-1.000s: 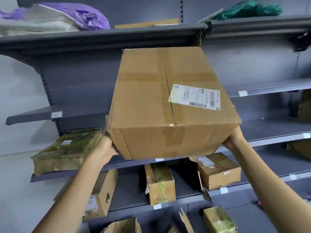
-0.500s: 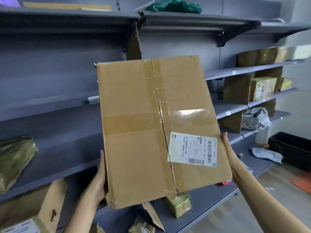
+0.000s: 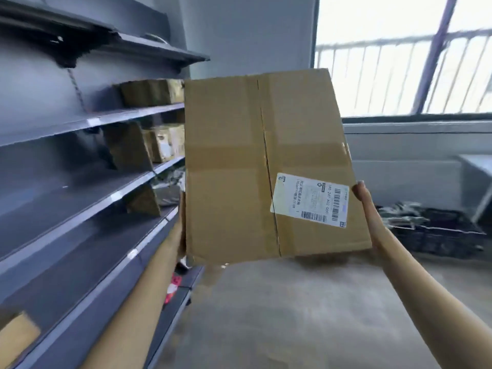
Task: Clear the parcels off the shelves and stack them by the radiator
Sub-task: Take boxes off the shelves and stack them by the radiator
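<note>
Gripping the cardboard box (image 3: 239,169) between left hand (image 3: 182,230) and right hand (image 3: 363,198)

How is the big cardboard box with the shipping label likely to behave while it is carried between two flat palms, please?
The cardboard box looks stiff: its faces stay flat. It is probably fairly light for its size, since the left hand and right hand only press its sides. With nothing visibly under it and glossy tape across it, it could slip downward.

Matt cardboard box (image 3: 234,166), glossy tape.
</note>
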